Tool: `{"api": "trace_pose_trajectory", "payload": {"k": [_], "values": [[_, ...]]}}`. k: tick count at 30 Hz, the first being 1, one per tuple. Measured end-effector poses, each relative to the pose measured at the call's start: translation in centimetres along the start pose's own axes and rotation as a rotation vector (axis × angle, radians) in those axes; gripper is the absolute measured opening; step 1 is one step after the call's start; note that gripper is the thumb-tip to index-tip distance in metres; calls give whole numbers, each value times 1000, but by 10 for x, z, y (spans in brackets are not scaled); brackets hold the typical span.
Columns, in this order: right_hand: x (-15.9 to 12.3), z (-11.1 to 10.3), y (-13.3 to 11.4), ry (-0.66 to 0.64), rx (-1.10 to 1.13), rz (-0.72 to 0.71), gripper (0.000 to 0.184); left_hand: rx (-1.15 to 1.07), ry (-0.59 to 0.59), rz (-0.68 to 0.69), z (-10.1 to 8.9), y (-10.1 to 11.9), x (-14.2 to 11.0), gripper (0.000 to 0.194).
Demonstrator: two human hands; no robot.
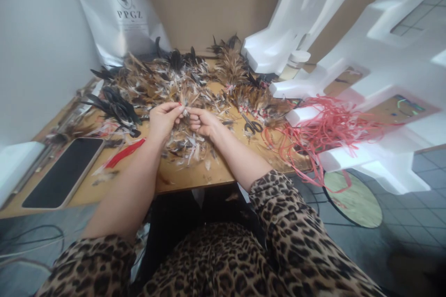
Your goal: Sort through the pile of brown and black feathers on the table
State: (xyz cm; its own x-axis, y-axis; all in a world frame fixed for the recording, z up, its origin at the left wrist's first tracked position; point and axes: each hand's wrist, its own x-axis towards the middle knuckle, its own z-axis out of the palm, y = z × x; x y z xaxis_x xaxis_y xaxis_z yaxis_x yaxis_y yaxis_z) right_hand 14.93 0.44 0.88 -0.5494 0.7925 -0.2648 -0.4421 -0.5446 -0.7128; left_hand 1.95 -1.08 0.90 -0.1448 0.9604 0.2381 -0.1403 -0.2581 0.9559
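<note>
My left hand (165, 118) and my right hand (204, 122) meet over the table, both closed in a pinch at the base of a small bunch of brown feathers (188, 98). The feather tips fan out away from me, and a bit of red shows by my left fingertips. Loose feathers and pale fluff (191, 146) lie beneath my hands. Beyond them spreads a heap of brown and black feathers (146, 76). A bundle of black feathers (116, 106) rests to the left, near a strip of red ribbon (125, 153). Black-handled scissors (252, 124) lie to the right.
A phone (64, 171) lies at the table's left. Tangled pink-red ribbon (331, 123) drapes over white foam pieces (339, 160) at the right, partly hanging past the edge. A white-capped bottle (295, 62) stands behind. A silvery bag (121, 18) leans at the back left. A round stool (353, 198) is below right.
</note>
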Motion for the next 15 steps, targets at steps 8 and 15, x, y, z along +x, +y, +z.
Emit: {"api": "trace_pose_trajectory", "payload": {"k": [8, 15], "values": [[1, -1, 4, -31, -110, 23, 17, 10, -26, -62, 1, 8, -3, 19], [-11, 1, 2, 122, -652, -215, 11, 97, -51, -85, -11, 3, 5, 16]]}}
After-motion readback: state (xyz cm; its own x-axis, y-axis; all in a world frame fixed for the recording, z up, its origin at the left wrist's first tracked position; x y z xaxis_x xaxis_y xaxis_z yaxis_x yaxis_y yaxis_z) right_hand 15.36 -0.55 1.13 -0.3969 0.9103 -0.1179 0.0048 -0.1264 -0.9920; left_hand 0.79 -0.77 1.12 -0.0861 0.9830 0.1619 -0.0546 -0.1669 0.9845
